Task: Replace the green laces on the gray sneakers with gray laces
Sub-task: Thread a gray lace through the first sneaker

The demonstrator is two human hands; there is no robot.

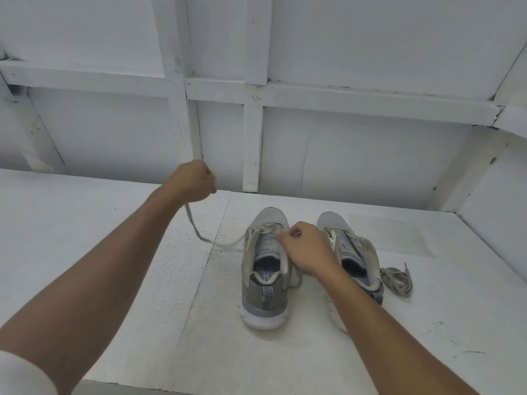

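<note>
L hand [194,181] fisted round pale gray flat fabric lace [196,229], which sags down & right from that grip to the front eyelets of the gray mesh sneaker [263,292] on the white tabletop [114,223], toe pointing away, heel-to-toe axis running near-to-far, where the nearer R hand [308,249] pinches the same lace.

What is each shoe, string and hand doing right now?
Left hand, fist gripping the lace, raised.
Right hand, pinching the lace at the left sneaker eyelets.
Lace, threaded only near the toe, one end pulled out sideways.
Left sneaker, upright, mostly unlaced.
Right sneaker, upright, top open.
Loose laces, heaped on the table beside the right sneaker.
</note>
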